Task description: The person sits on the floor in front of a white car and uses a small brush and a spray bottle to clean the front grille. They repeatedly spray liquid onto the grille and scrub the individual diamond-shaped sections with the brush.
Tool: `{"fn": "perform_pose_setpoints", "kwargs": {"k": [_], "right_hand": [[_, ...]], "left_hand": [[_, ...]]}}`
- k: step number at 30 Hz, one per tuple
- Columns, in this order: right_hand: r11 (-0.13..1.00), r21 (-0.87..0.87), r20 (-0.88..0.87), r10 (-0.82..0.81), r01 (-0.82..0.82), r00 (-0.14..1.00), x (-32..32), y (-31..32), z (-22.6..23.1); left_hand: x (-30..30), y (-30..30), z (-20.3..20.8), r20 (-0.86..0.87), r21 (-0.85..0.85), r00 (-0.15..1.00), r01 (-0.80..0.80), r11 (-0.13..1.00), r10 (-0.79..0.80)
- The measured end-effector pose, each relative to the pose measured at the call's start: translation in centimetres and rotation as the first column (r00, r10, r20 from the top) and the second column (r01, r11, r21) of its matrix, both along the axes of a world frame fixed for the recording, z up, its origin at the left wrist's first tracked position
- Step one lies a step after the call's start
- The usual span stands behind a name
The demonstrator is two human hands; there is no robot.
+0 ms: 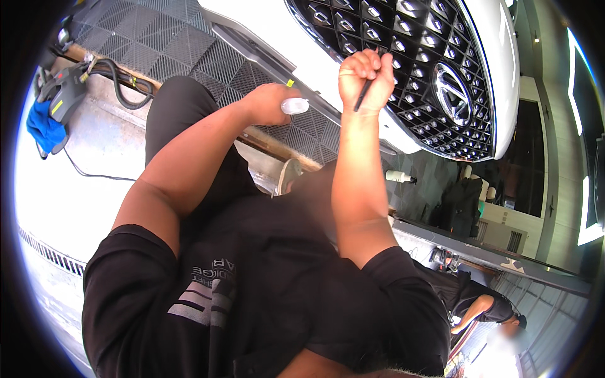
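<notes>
My right hand (pixel 367 85) is raised at the car's grille (pixel 416 60), a black lattice with small bright studs and a round chrome emblem (pixel 452 94). Its fingers are closed round a slim black stick-like tool (pixel 362 96), whose upper end is lost against the dark grille. Lower and to the left, my left hand (pixel 271 104) is closed on a small whitish translucent container (pixel 294 106). A yellow-green bit (pixel 290 82) shows above that hand, beside the white bumper (pixel 277 47). I cannot tell whether it belongs to the container.
A grey machine (pixel 68 88) with a black hose and a blue cloth (pixel 45 126) stands at the left. On the dark tiled floor (pixel 170 38) a white bottle (pixel 398 177) lies right of my right forearm. Another person (pixel 482 305) in black is at the lower right.
</notes>
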State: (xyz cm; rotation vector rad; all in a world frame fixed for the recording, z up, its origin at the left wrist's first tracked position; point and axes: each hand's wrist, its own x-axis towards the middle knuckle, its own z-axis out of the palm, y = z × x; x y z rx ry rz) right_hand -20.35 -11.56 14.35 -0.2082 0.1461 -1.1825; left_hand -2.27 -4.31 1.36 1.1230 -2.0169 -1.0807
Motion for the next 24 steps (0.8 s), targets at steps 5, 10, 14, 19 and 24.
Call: {"fn": "perform_pose_setpoints", "kwargs": {"k": [5,10,14,19,24], "right_hand": [[0.994,-0.109,-0.007,0.031,-0.032,0.999,-0.8,-0.6,-1.4],[0.99,-0.142,-0.018,0.011,-0.014,1.0,-0.5,1.2,-2.0],[0.997,-0.081,0.052,0.002,0.002,0.999,0.6,-0.3,-1.7],[0.993,-0.12,0.16,0.023,-0.004,0.987,0.5,-0.3,-2.1],[0.997,-0.072,0.188,-0.009,0.023,0.982,0.6,0.6,-2.3]], "left_hand": [[0.5,-0.3,0.7,-0.035,0.069,0.998,-0.056,0.996,0.058],[0.0,0.2,-0.9,-0.066,-0.01,0.996,-0.068,0.998,0.068],[-0.2,-0.2,-1.1,-0.038,0.073,0.998,-0.04,0.997,0.043],[0.0,0.1,-0.6,0.008,0.117,1.0,0.006,0.993,-0.007],[0.3,0.1,-2.3,-0.021,0.02,0.999,-0.027,0.999,0.028]]}}
